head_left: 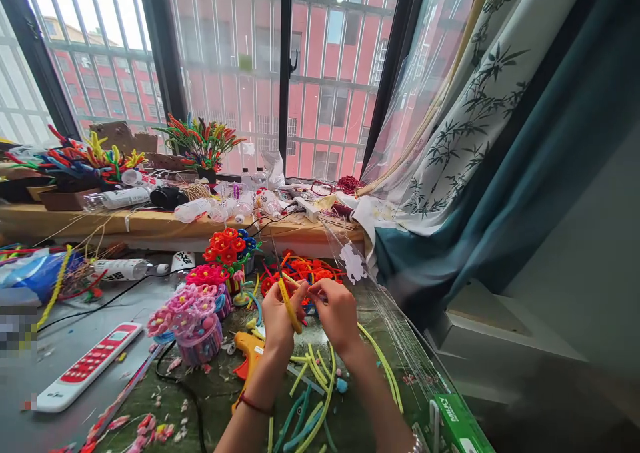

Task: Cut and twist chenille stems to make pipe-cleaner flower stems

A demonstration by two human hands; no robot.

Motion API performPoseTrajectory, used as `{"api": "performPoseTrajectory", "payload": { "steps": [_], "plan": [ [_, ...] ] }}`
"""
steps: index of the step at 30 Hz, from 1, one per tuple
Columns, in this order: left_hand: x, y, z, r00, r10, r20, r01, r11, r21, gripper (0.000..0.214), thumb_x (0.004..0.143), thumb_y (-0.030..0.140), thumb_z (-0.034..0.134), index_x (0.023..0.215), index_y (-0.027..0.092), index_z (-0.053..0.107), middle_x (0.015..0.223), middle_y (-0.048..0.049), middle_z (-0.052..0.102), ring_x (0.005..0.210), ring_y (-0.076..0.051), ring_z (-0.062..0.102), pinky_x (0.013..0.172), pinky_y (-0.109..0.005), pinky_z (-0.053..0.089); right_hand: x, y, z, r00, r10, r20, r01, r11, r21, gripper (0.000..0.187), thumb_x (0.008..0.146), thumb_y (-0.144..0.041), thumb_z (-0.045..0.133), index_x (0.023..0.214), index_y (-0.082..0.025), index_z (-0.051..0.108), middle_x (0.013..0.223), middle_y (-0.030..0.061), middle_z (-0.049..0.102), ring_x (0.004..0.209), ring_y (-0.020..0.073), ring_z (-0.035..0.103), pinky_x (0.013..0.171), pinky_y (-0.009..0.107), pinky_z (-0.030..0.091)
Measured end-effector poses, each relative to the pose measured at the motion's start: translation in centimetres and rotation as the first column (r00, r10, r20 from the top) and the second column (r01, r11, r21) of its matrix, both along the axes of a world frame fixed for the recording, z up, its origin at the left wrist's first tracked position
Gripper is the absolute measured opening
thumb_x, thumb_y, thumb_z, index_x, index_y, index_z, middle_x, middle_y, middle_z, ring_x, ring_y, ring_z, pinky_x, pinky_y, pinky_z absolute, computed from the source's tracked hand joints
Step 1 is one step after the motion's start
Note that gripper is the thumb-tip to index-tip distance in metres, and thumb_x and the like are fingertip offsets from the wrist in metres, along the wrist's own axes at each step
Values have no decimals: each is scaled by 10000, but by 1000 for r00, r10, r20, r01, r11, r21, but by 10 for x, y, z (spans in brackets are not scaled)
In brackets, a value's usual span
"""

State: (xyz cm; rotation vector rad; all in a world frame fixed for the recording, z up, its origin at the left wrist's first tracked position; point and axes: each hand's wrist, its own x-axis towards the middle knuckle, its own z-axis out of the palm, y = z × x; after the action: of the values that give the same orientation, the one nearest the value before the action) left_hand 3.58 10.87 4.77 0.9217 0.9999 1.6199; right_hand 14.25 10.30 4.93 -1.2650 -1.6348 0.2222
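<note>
My left hand (278, 323) is closed around scissors with yellow handles (289, 306), their dark blades pointing up and away. Close beside it, the thumb and fingers of my right hand (336, 314) are pinched together. The fingertips of both hands nearly meet, and whatever small piece lies between them is too hidden to name. Behind the hands spreads a heap of red-orange pipe cleaners (320, 268). Below them lie several yellow-green pipe cleaners (320, 373) and some teal pipe cleaners (295, 416). An orange glue gun (246, 353) rests left of my left wrist.
Pots of pipe-cleaner flowers, one with pink blooms (193, 320), stand to the left. A red-and-white remote-like device (93, 366) lies farther left, near a black cable (187, 390). Plastic bottles (195, 208) crowd the windowsill. A green box (457, 420) sits at the right edge.
</note>
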Motion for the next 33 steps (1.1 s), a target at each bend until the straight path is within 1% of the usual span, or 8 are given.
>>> {"api": "performPoseTrajectory", "payload": {
  "steps": [5, 8, 10, 12, 15, 17, 21, 33],
  "plan": [
    [-1, 6, 4, 994, 69, 80, -73, 996, 48, 447, 495, 357, 859, 715, 170, 518, 543, 90, 550, 391, -59, 479, 385, -169, 375, -8, 0, -3, 999, -38, -8, 39, 988, 148, 26, 810, -227, 670, 798, -248, 679, 914, 44, 673, 925, 251, 568, 885, 386, 366],
    [-8, 8, 6, 986, 116, 123, -126, 989, 71, 438, 509, 334, 855, 730, 173, 512, 569, 91, 558, 416, -63, 510, 412, -173, 386, -13, 4, -9, 944, -97, -316, 157, 973, 171, 252, 744, -301, 742, 970, -241, 646, 1096, 69, 613, 1048, 256, 528, 957, 401, 367],
    [-12, 8, 8, 981, 134, 143, -147, 985, 86, 420, 529, 325, 846, 727, 175, 507, 575, 95, 555, 410, -60, 507, 417, -178, 390, -18, 7, -15, 788, -82, -610, 146, 988, 56, 454, 671, -365, 797, 1046, -226, 583, 1009, 48, 615, 909, 213, 575, 857, 352, 451],
    [-15, 8, 10, 980, 130, 153, -147, 984, 102, 407, 536, 318, 841, 726, 177, 510, 559, 101, 541, 405, -60, 501, 414, -179, 388, -24, 10, -18, 543, -20, -839, -117, 988, -99, 594, 589, -445, 837, 1056, -204, 557, 820, -2, 620, 698, 163, 587, 688, 296, 497],
    [-17, 7, 9, 977, 134, 165, -154, 981, 121, 399, 526, 299, 848, 722, 173, 525, 526, 97, 541, 409, -66, 499, 404, -173, 386, -31, 11, -18, 196, 27, -980, -587, 804, -95, 639, 510, -491, 868, 990, -148, 623, 682, -7, 651, 553, 121, 587, 558, 235, 493],
    [-16, 6, 6, 970, 164, 180, -188, 974, 125, 388, 528, 286, 851, 710, 168, 531, 528, 90, 555, 421, -63, 502, 418, -169, 401, -35, 10, -16, 86, 51, -995, -641, 767, -16, 551, 486, -413, 902, 899, -126, 679, 699, 25, 703, 546, 101, 610, 558, 199, 501],
    [-14, 1, -3, 969, 162, 184, -179, 980, 82, 371, 560, 323, 841, 704, 158, 542, 535, 77, 567, 426, -64, 503, 421, -173, 408, -39, 8, -15, 51, 55, -997, -545, 838, 19, 384, 460, -299, 926, 735, -126, 722, 641, 10, 723, 486, 59, 601, 511, 134, 490],
    [-20, -7, -18, 989, 115, 98, -122, 990, 69, 349, 647, 376, 790, 718, 174, 515, 429, 110, 473, 360, -39, 381, 372, -139, 286, -43, 7, -21, 64, 16, -998, -498, 867, -18, 347, 453, -312, 924, 658, -118, 722, 638, 30, 733, 530, 94, 657, 531, 141, 537]
  ]
}}
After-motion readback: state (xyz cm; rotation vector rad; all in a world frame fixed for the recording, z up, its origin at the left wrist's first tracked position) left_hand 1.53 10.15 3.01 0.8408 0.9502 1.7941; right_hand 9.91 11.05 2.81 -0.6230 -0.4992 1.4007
